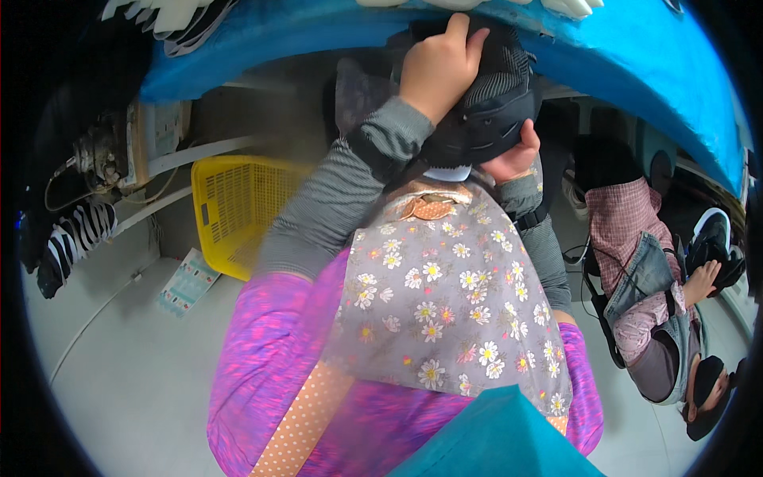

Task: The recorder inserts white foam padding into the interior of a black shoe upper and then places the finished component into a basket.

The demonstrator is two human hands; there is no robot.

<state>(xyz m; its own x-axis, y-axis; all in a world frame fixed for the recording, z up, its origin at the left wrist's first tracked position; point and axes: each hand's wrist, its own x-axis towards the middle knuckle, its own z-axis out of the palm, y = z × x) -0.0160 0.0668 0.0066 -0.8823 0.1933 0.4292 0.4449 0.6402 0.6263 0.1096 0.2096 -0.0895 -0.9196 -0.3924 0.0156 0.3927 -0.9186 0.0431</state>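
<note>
A black fabric item with fine grey ribbing is up against the edge of the blue-covered table, above my lap; I cannot tell its exact kind. My left hand is at its upper left, with thumb and forefinger pointing up and the other fingers curled out of sight against the dark fabric. From below on the right, my right hand grips the item's lower edge, thumb up along its side and the other fingers hidden beneath. A small white edge shows under the item, just above my flowered apron.
The blue-covered table curves across the top, with white pieces on it. A yellow plastic basket stands left of my arm, beside a printed sheet on the floor. At right, a seated co-worker holds a black item with a white band.
</note>
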